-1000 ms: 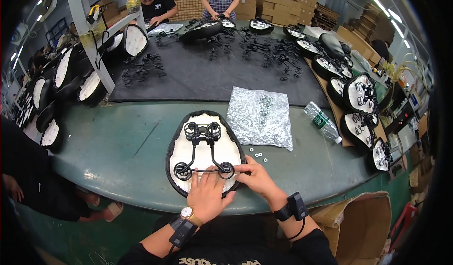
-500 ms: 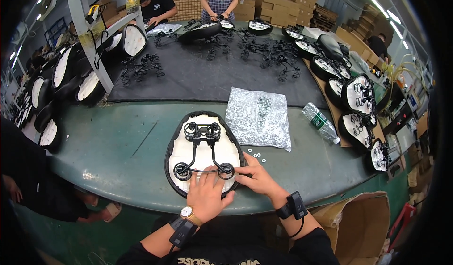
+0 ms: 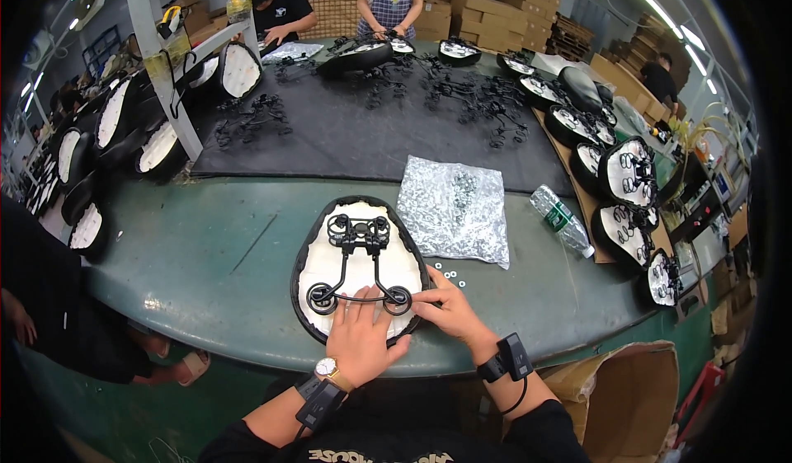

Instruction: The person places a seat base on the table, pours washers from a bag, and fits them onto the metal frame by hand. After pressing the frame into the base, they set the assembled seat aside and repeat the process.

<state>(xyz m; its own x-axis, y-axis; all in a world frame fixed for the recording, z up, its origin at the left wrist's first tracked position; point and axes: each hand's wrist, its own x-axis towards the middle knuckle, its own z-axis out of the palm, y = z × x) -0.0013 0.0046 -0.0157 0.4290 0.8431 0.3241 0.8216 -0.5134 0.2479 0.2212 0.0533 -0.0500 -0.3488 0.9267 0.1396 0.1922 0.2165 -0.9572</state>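
A bicycle saddle [image 3: 332, 267] lies upside down on the green table in front of me, with a white underside and a black rim. A black metal spring frame [image 3: 375, 265] rests on it, its two coil springs toward me. My left hand [image 3: 360, 343] lies on the saddle's near end, fingers stretched under the frame's front bar between the coils. At the right rim, my right hand [image 3: 450, 308] holds the saddle's edge, with its fingertips at the right coil [image 3: 397, 300]. What its fingertips press is partly hidden.
Right of the saddle are several small white nuts [image 3: 451, 273], a clear plastic bag of small parts [image 3: 452, 207] and a plastic bottle [image 3: 563, 220]. More spring frames [image 3: 252, 121] lie on a black mat [image 3: 330, 137]. Saddles [image 3: 624, 230] line the right side. Two people work across the table.
The view has shifted slightly, so the whole scene sits a little differently. Both hands stay in the same places on the saddle.
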